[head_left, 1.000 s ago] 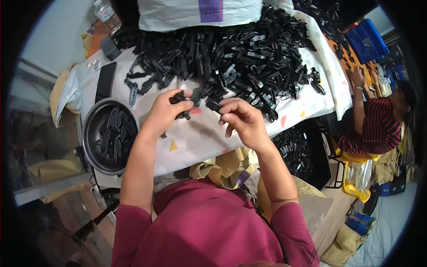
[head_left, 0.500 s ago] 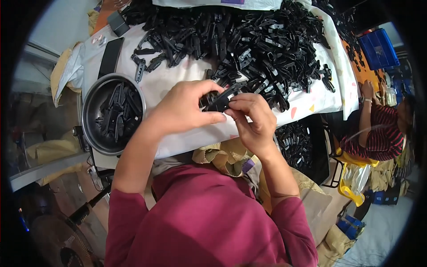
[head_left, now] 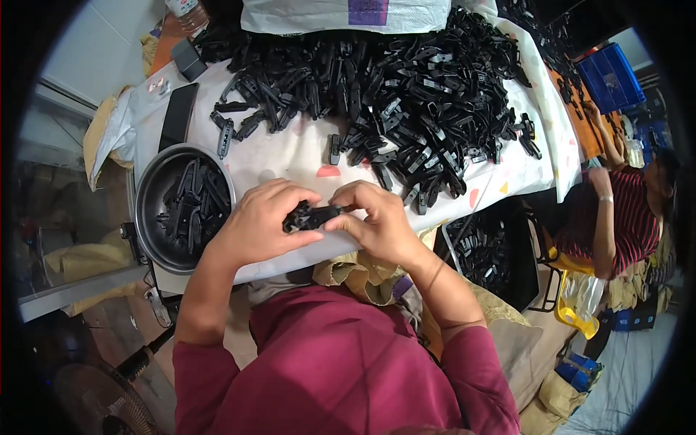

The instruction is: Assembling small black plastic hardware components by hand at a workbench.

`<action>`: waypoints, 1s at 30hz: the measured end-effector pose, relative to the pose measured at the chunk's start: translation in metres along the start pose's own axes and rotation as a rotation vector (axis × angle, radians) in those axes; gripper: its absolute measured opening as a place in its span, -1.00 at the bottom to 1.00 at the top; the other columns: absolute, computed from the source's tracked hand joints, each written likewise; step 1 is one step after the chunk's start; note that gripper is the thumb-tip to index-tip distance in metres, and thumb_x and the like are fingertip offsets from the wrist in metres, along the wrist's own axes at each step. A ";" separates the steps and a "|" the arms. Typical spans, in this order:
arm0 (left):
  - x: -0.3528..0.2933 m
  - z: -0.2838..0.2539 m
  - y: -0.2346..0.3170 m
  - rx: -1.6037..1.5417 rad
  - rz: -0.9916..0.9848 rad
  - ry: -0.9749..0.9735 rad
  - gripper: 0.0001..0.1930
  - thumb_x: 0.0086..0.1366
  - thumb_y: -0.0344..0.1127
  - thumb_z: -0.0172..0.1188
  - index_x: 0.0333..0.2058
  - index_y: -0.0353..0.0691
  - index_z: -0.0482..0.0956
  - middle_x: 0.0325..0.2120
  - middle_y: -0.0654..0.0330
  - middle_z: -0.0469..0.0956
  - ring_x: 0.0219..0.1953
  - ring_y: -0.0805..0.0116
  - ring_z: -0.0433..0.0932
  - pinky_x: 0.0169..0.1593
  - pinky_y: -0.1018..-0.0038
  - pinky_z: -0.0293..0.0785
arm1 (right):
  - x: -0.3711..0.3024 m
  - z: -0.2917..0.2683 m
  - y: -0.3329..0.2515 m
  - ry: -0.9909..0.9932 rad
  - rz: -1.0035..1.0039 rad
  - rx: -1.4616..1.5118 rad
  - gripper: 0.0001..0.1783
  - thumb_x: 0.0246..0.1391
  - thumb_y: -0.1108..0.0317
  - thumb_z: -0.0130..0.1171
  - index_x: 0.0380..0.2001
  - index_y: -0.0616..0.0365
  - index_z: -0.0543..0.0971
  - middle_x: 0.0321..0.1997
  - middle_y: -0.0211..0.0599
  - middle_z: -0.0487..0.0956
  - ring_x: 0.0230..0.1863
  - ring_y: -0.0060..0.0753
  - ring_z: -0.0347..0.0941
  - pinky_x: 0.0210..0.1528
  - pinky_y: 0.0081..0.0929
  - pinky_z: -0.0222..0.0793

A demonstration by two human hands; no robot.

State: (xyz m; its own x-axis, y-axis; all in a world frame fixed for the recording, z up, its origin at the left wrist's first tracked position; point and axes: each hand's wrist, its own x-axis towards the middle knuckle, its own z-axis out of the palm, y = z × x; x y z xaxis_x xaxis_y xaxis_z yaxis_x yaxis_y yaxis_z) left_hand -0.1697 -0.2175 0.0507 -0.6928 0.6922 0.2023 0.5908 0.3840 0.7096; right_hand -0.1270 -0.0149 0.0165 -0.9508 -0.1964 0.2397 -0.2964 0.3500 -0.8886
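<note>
Above the table's near edge, my left hand [head_left: 262,221] is closed around several small black plastic pieces [head_left: 299,216]. My right hand [head_left: 375,217] pinches the right end of a black piece in that same bunch, thumb and forefinger together. Fingers cover much of what is held, so its exact kind does not show. Beyond my hands lies a big heap of black plastic clip-like parts [head_left: 428,109], with a few loose ones at its near edge. To the left of my left hand, a steel bowl [head_left: 145,239] holds more such long black parts [head_left: 192,203].
A dark phone [head_left: 179,116] lies on the white table cover [head_left: 261,163] behind the bowl. At the far edge sits a white sack [head_left: 304,16]. Below right stands a black bin [head_left: 518,268] of parts. Another person in a striped top [head_left: 620,217] sits at the right.
Both hands have drawn back toward me and to the left, away from the heap, with black pieces in them. The other person's arm has shifted.
</note>
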 end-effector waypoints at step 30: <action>0.084 0.004 -0.083 0.670 -0.662 -0.055 -0.78 -0.01 -0.41 0.13 -0.33 -0.33 0.56 -0.34 -0.09 0.54 -0.24 -0.02 0.53 -0.19 0.21 0.48 | 0.036 -0.028 0.066 0.469 0.265 -0.237 -0.66 -0.04 0.56 0.12 -0.12 0.28 0.50 -0.30 -0.28 0.49 -0.42 -0.59 0.45 -0.49 -0.68 0.42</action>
State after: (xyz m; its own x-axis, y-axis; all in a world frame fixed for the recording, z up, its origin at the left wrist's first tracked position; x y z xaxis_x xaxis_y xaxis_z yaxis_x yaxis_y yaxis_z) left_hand -0.2752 -0.1882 0.0063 -0.9623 0.2291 -0.1467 0.2109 0.9688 0.1299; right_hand -0.1828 0.0263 -0.0223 -0.9178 0.3329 0.2163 -0.0035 0.5380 -0.8430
